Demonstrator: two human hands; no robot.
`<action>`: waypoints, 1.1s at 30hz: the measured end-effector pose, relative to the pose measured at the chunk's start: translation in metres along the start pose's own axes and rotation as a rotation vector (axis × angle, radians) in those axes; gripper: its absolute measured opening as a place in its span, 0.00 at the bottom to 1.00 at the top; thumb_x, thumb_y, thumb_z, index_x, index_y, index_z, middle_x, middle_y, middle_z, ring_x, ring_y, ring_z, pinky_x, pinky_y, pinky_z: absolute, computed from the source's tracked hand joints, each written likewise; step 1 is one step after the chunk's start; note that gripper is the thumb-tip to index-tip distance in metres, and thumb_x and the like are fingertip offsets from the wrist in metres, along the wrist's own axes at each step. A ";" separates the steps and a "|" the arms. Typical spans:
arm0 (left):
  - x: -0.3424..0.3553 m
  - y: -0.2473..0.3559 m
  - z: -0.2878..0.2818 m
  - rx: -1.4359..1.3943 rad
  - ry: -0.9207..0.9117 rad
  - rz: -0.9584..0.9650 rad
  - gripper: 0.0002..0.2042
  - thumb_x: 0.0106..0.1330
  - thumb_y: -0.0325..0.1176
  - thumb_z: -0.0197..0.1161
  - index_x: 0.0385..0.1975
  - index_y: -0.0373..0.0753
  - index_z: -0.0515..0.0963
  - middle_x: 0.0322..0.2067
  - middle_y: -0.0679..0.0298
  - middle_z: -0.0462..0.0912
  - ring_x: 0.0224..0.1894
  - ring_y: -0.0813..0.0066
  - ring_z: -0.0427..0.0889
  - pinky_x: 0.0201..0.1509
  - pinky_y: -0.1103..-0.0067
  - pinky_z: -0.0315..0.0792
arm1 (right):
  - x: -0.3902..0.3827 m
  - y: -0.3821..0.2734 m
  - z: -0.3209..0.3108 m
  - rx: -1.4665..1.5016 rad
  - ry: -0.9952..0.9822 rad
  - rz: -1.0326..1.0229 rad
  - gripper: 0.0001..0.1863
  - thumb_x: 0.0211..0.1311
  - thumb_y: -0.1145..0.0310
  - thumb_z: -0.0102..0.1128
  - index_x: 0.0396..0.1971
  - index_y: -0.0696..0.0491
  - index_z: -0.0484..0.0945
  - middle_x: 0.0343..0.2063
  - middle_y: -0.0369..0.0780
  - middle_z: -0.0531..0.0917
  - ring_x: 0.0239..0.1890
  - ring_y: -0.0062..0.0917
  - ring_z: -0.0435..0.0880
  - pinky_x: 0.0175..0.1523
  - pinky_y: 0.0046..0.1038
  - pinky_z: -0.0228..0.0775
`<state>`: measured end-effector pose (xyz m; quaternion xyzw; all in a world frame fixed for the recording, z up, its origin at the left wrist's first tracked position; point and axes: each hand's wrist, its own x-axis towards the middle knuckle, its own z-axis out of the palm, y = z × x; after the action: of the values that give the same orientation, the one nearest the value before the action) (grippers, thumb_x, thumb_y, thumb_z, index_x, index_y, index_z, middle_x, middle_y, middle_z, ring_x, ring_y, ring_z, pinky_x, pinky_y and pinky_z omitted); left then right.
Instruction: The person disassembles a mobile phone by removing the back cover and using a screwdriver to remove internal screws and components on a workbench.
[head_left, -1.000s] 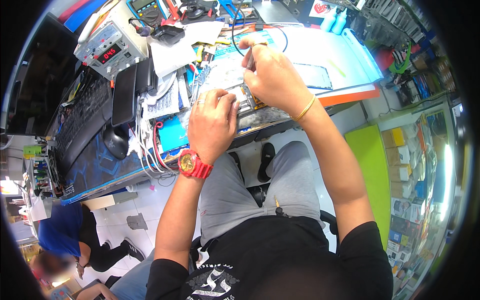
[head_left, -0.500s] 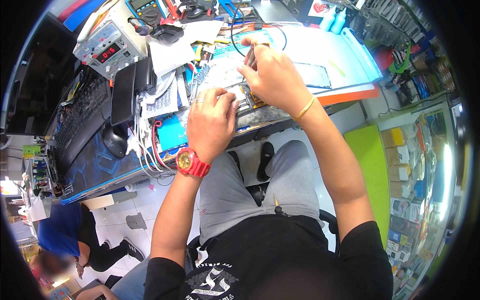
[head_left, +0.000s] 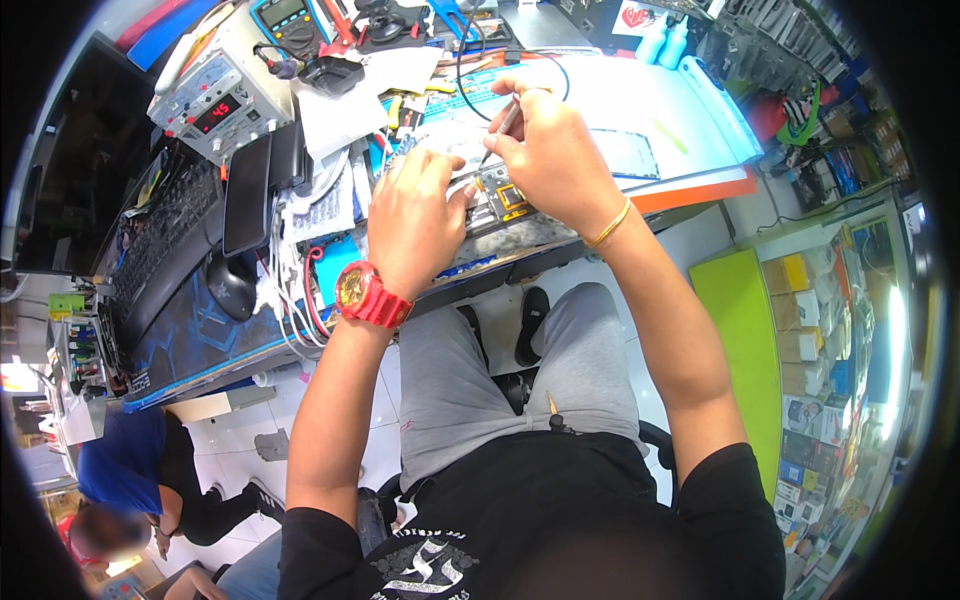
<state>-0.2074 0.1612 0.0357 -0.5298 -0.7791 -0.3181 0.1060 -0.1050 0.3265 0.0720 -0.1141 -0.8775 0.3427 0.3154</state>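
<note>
An opened phone (head_left: 508,196) with dark inner parts and yellow-orange strips lies at the near edge of the pale, cluttered bench. My left hand (head_left: 415,210) is curled at its left side, thumb against it; what the bent fingers hold is hidden. My right hand (head_left: 545,155) grips a slim pointed tool (head_left: 507,118) above the phone, tip pointing down onto it. Right of it lies a thin phone-sized frame (head_left: 625,152) on a light blue mat (head_left: 700,110). A black cable (head_left: 567,80) loops behind my fingers.
A power supply (head_left: 205,100), dark phone (head_left: 245,195), mouse (head_left: 232,285), keyboard (head_left: 155,240) and monitor (head_left: 70,150) crowd the left. Blue bottles (head_left: 655,40) stand behind. A glass display case (head_left: 820,380) is at right; a person in blue (head_left: 125,460) bends low at lower left, near another person's arm (head_left: 190,585).
My left hand has shifted slightly left and forward, fingertips more bent. My right hand has tilted slightly, showing the tool and more of the phone's inner parts beneath it.
</note>
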 end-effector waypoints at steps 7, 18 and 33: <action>0.015 0.000 0.013 0.064 -0.035 -0.017 0.10 0.68 0.35 0.71 0.44 0.38 0.87 0.40 0.57 0.86 0.44 0.52 0.85 0.51 0.61 0.77 | -0.001 -0.003 -0.009 0.082 0.052 -0.028 0.23 0.64 0.80 0.71 0.58 0.66 0.76 0.36 0.45 0.90 0.37 0.26 0.92 0.44 0.27 0.85; 0.005 -0.010 0.016 0.156 0.061 0.054 0.09 0.69 0.33 0.70 0.44 0.39 0.88 0.39 0.59 0.86 0.45 0.55 0.85 0.55 0.61 0.75 | -0.014 0.035 -0.022 -0.057 0.122 0.001 0.22 0.64 0.78 0.70 0.56 0.68 0.76 0.33 0.45 0.90 0.35 0.26 0.91 0.44 0.27 0.83; -0.033 0.003 0.012 0.097 0.092 0.050 0.10 0.69 0.33 0.71 0.44 0.36 0.85 0.46 0.57 0.85 0.49 0.54 0.85 0.53 0.62 0.76 | -0.008 0.030 -0.018 -0.275 0.150 -0.018 0.21 0.62 0.74 0.72 0.53 0.67 0.80 0.31 0.48 0.89 0.32 0.34 0.91 0.43 0.34 0.82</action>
<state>-0.1890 0.1440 0.0107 -0.5282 -0.7742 -0.3013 0.1754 -0.0878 0.3545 0.0582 -0.1736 -0.8912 0.2068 0.3644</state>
